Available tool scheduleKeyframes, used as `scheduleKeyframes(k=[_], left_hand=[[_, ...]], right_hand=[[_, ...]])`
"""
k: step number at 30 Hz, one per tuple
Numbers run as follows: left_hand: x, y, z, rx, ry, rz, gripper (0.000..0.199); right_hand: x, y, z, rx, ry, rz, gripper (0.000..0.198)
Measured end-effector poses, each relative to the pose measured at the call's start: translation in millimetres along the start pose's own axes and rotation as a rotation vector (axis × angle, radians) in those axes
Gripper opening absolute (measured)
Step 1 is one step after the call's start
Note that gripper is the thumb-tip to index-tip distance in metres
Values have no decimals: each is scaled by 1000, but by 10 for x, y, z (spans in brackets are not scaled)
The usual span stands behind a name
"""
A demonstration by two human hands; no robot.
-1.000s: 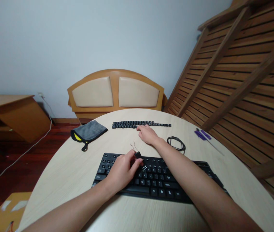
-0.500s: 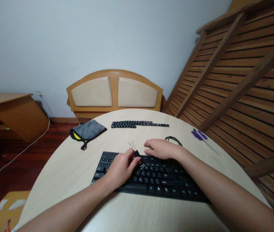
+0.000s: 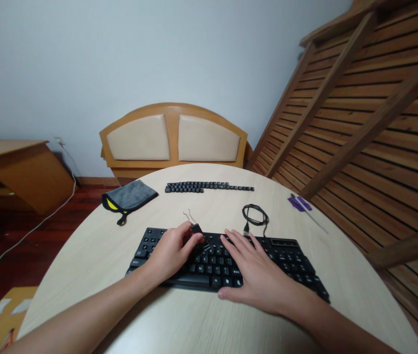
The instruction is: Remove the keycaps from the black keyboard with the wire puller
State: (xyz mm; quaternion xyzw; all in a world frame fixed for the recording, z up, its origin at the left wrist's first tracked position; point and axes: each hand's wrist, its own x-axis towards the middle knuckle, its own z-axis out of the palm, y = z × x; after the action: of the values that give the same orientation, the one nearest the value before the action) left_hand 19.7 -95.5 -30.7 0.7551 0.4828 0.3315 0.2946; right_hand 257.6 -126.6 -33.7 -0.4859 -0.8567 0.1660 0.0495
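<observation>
Both hands are laid on a black keyboard (image 3: 227, 260) that lies across the near middle of a pale round tabletop (image 3: 94, 255). A small black key puller (image 3: 195, 228) with two thin wire loops is pinched between the thumb and fingers of the left hand (image 3: 170, 253), which is curled over the left half of the keyboard. The wire loops are pointed up and away, past the far edge of the keyboard. The right hand (image 3: 256, 275) is spread flat and released, palm down, on the middle keys just to the right of the puller, with nothing grasped in it. The two hands are set close together but are not touching.

Just beyond the keyboard, to the right of the puller, a coiled black cable (image 3: 255, 216) is seen on the tabletop. Farther back, near the far edge, a long row of loose black keycaps (image 3: 205, 186) is laid out in a line. To the left of that row, a folded grey cloth (image 3: 129, 195) with a yellow lining is placed. Well apart on the right side, a small purple tool (image 3: 299, 203) is seen. Behind the tabletop, a wooden chair back (image 3: 174, 137) with two cream pads is set against a pale wall.
</observation>
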Motion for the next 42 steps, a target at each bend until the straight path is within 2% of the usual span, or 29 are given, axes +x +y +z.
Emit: scheduleKeyframes(k=[9, 17, 23, 29, 34, 38, 42], left_hand=[[-26, 128, -39, -69, -30, 11, 25], [15, 68, -77, -142, -117, -1, 27], [16, 49, -154, -110, -211, 4, 26], [-5, 49, -220, 10, -311, 157, 21], [-7, 14, -193, 100, -283, 254, 19], [15, -39, -165, 88, -259, 196, 23], [25, -52, -157, 48, -258, 157, 22]], right_hand=[[-35, -132, 99, 83, 105, -76, 82], [-20, -122, 93, 95, 79, -67, 81], [-20, -126, 70, 73, 92, -53, 79], [-22, -145, 61, 26, 106, -50, 78], [-13, -186, 46, 31, 188, -63, 55], [74, -255, -19, 33, 285, -107, 33], [265, -309, -107, 110, 262, -150, 19]])
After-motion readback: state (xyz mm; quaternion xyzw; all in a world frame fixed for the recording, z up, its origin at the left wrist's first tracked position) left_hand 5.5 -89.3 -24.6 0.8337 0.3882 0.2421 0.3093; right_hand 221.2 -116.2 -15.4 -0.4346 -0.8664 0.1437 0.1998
